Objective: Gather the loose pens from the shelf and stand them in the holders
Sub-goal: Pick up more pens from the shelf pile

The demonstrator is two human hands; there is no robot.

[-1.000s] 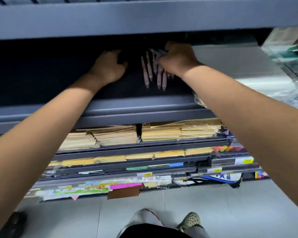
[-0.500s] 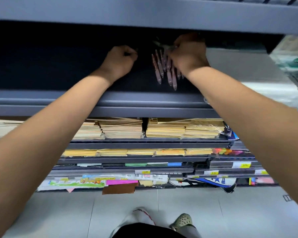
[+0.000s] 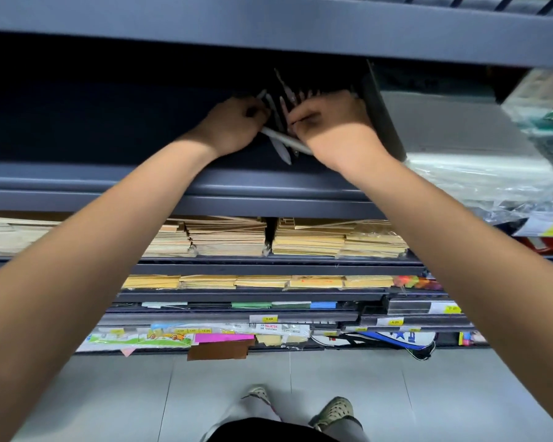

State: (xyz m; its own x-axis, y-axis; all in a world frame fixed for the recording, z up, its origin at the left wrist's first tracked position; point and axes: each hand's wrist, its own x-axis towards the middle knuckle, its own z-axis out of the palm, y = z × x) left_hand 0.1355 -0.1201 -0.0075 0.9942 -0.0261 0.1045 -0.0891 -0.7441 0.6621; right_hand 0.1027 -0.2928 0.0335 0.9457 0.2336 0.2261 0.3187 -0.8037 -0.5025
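Both my hands reach into a dark grey shelf [image 3: 268, 186] at chest height. Several pale pens [image 3: 281, 145] lie bunched between them, some pointing toward me and one lying crosswise. My right hand [image 3: 336, 129] grips the bundle of pens from the right, fingers curled round them. My left hand [image 3: 233, 126] closes its fingers on the left side of the same bunch. More pen ends [image 3: 284, 90] stick up in the dark behind the hands. No holder is clearly visible; the back of the shelf is too dark to read.
A dark divider [image 3: 383, 116] stands just right of my right hand, with plastic-wrapped packs [image 3: 479, 167] beyond it. Lower shelves hold stacks of brown envelopes [image 3: 307, 240] and coloured paper [image 3: 221, 338]. The shelf above [image 3: 268, 30] overhangs. My feet stand on grey floor tiles.
My left hand has moved right to meet the pens, and my right hand has drawn the bunch closer to the shelf front. The pens now lie crossed instead of fanned.
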